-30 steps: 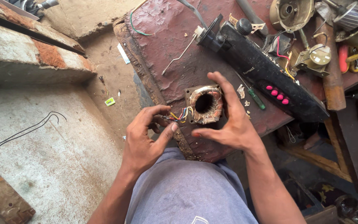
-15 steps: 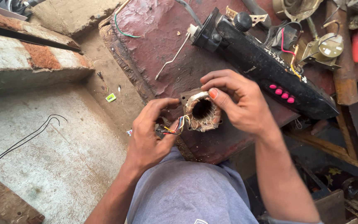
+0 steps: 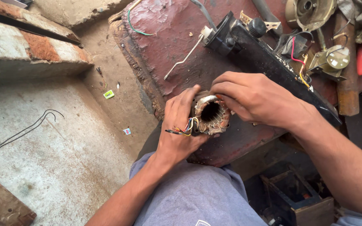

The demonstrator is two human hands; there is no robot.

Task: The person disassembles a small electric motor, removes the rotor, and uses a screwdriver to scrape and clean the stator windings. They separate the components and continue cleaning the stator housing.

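Head view: one motor coil [image 3: 211, 115] is seen, gripped between two hands on the red bench [image 3: 164, 37]. It is clamped by the left hand [image 3: 180, 125] from the side and by the right hand [image 3: 258, 98] over its top. Its one round hole is pointed up at the camera. One bunch of coloured wires [image 3: 187, 127] is poked out leftward. One long black box [image 3: 273, 62] is laid slanting behind.

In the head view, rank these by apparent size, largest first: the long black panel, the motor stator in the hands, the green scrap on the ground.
1. Long black panel, partly hidden by the right hand.
2. Motor stator, held in both hands; left hand.
3. Green scrap, clearly smallest.
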